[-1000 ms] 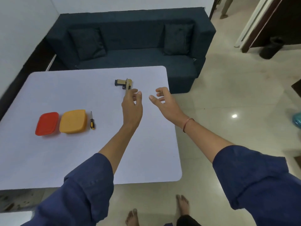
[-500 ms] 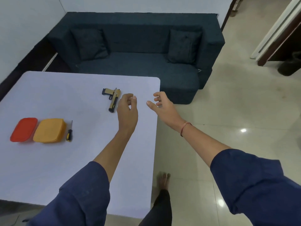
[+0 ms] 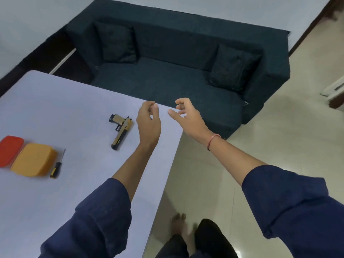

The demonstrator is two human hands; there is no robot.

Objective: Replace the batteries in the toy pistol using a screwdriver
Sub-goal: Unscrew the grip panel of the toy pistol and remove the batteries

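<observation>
Toy pistol [image 3: 121, 130]: flat on bench [image 3: 74, 108] nr far-right corner, untouched; left grip [image 3: 149, 125] just beside it, right grip [image 3: 188, 116] past right edge, both loosely curled, empty, prob. poised for pickup; screwdriver [image 3: 57, 165] staged by orange box [image 3: 33, 159] nr left edge.

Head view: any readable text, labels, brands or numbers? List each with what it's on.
No text can be read in this view.
Pistol: dark marks on the tan body, too blurred to tell whether any is lettering.
Screwdriver: no print shows on the handle.
Red box and yellow box: plain tops, no label shows.
</observation>
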